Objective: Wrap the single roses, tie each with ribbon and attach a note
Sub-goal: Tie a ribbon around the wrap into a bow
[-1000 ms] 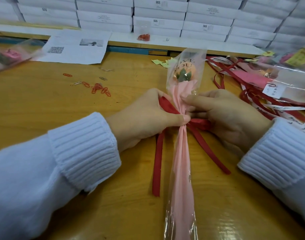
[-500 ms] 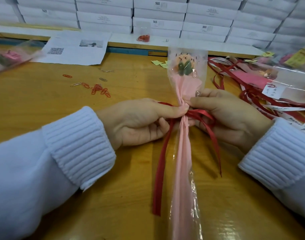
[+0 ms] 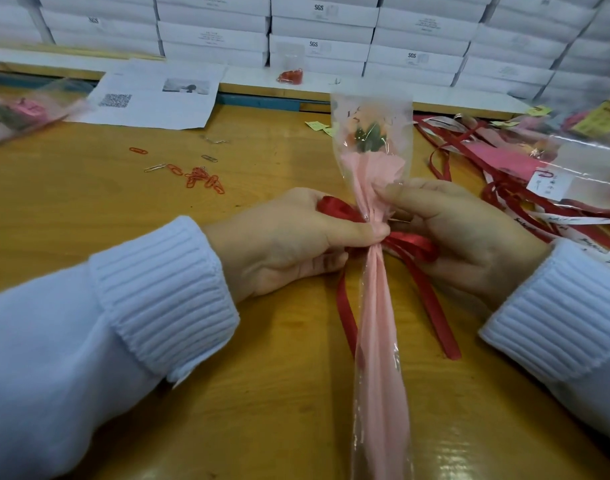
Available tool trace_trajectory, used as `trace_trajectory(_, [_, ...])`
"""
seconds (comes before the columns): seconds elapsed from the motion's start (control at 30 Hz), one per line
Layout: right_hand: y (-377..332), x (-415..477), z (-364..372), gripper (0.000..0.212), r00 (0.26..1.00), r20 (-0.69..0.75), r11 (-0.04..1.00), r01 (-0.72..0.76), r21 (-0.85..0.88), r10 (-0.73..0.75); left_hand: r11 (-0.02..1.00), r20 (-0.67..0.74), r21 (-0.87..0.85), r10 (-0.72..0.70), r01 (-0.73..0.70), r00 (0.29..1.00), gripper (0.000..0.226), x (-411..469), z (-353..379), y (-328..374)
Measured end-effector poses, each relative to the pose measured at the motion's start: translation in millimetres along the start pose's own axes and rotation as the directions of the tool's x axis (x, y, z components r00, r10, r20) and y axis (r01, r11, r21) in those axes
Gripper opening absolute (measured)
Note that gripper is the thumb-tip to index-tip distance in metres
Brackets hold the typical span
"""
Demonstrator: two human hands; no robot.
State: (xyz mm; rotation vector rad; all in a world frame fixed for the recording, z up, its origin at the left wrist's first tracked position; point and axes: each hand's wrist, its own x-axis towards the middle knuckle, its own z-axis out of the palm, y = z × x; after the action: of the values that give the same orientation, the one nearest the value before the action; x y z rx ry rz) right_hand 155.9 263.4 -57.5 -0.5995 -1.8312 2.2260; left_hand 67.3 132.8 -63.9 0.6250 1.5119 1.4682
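Ribbon [image 3: 412, 242] — glossy red loops, crinkly cellophane-sleeved rose [image 3: 367, 135], slender pink cone

The person wears soft white knitwear. The left sleeve [image 3: 71, 341] ends in a wide ribbed cuff [image 3: 165, 296], folded back double just behind the left hand [image 3: 286, 244]. The right sleeve [image 3: 601, 358] shows the same ribbing behind the right hand [image 3: 476, 244].

Glossy satin ribbon [image 3: 412, 245], clear plastic sleeve [image 3: 372, 112], varnished wooden table [image 3: 89, 188]
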Motion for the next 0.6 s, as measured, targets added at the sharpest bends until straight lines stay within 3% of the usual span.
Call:
trace_trajectory(0.13, [1.8,-1.9,0.5,0.033,0.999,0.053,0.999,0.013,-0.051,-0.010,0.998,-0.052,0.063,0.020,-0.017,0.998,0.056,-0.7,4.5,-0.4])
trace_trajectory(0.27, [0.9,0.1,-2.5,0.027,0.996,0.089,0.999,0.009,-0.035,-0.005,0.997,-0.094,0.076,0.036,-0.029,0.995,0.073,1.2,5.3,-1.9])
trace_trajectory(0.43, [1.5,1.0,-3.7,0.017,0.994,0.105,1.000,0.029,-0.010,-0.027,0.994,-0.090,0.094,0.060,-0.051,0.994,0.048,0.8,5.2,-2.9])
trace_trajectory(0.6, [2.2,1.8,-5.3,0.021,0.989,0.146,1.000,0.026,0.001,-0.026,0.907,-0.111,0.392,0.213,-0.155,0.971,0.044,1.3,7.2,-7.0])
